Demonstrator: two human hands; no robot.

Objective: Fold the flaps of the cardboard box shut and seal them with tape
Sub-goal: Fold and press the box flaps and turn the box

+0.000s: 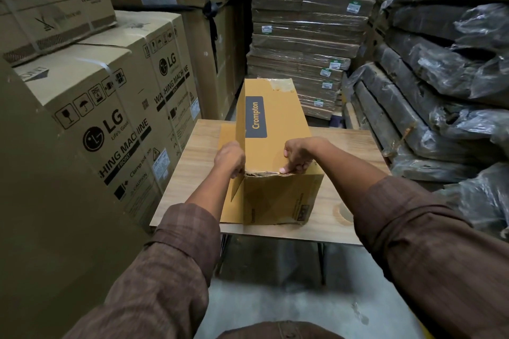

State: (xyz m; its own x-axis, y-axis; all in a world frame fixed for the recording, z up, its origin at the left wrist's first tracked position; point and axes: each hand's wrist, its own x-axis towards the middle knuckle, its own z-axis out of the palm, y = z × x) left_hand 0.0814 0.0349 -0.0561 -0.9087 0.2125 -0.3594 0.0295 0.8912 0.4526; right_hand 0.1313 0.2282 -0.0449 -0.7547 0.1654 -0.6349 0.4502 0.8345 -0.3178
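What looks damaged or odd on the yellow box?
The Crompton box has torn old tape residue at its far top edge, and the near edge between the hands looks crumpled and frayed.

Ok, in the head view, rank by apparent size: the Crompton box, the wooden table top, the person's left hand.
1. wooden table top, though partly covered.
2. Crompton box.
3. left hand, clearly smallest.

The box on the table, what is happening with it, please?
A person stands at a small wooden table and works on a long yellow cardboard box lying on it. The left hand and the right hand grip the box at its near end, where the flaps are being folded. The end is not yet sealed, and no tape roll shows.
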